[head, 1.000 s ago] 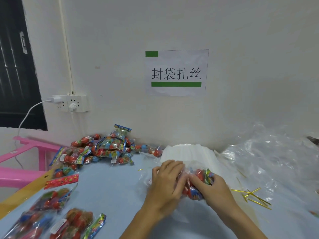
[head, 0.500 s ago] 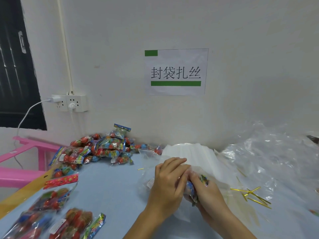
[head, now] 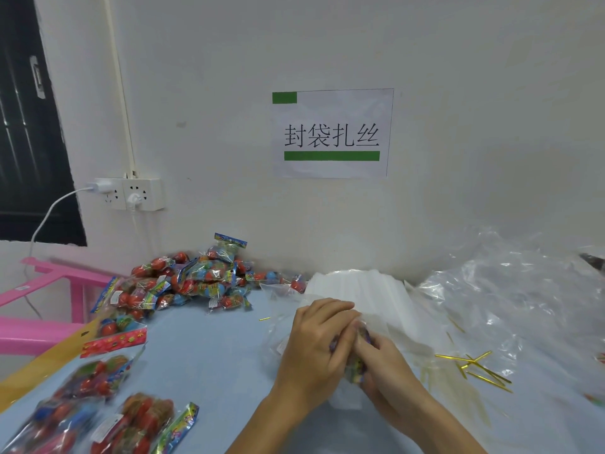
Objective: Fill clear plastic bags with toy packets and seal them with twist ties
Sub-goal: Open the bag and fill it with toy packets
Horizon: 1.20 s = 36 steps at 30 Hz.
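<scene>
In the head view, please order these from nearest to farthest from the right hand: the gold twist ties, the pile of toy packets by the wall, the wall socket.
Measured from the right hand:
1. Gold twist ties, on the table just to its right.
2. Pile of toy packets, far left of it, against the wall.
3. Wall socket, up on the wall, beyond the pile to the left.

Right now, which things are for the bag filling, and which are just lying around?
For the job:
- left hand and right hand, gripping the colourful toy packet in a clear plastic bag
- pile of colourful toy packets
- gold twist ties

Just lying about:
- pink plastic stool
- white wall socket
- paper wall sign
</scene>
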{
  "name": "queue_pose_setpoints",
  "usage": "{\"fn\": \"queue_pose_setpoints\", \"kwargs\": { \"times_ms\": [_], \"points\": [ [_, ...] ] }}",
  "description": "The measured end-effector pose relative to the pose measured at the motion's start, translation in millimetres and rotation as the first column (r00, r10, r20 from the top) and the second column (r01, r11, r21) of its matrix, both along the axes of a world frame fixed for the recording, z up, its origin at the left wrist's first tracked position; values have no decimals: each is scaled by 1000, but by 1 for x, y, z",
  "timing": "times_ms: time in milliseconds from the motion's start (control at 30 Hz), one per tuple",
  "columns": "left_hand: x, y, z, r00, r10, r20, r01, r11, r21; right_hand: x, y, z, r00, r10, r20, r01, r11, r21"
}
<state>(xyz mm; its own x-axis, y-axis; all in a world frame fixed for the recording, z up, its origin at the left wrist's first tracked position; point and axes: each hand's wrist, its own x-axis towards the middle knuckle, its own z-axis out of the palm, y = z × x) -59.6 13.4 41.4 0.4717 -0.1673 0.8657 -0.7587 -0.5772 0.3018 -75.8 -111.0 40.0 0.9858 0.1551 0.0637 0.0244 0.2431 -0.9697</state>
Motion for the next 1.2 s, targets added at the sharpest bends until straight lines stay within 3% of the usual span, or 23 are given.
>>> {"fn": "queue_pose_setpoints", "kwargs": {
  "times_ms": [200,300,500,667,933,1000,1100,1200],
  "points": [
    [-5,-6,-2,995,-90,35,84,986,142,-6,7,-5,969,-101,227,128,985,-111],
    [-7,-5,1,993,-114,8,112,984,142,-4,7,-8,941,-144,306,206,961,-184],
    [-7,8,8,979,-156,-135,151,988,-44,0,1,-6,990,-93,108,116,966,-233],
    [6,23,3,973,-32,-229,34,999,2,-3,2,-2,985,-160,72,174,934,-313],
    [8,8,-5,996,-57,-71,64,994,91,3,-2,-8,973,-229,-9,222,953,-206],
    [7,5,-4,996,-63,-58,64,998,15,4,0,-10,967,-251,-35,242,956,-166],
    [9,10,1,992,18,-126,-53,958,-281,8,2,-13,962,-268,-48,265,962,-72],
    [22,29,-1,909,87,-407,-293,829,-477,10,2,-14,958,-270,-93,270,963,-11]
  ]
}}
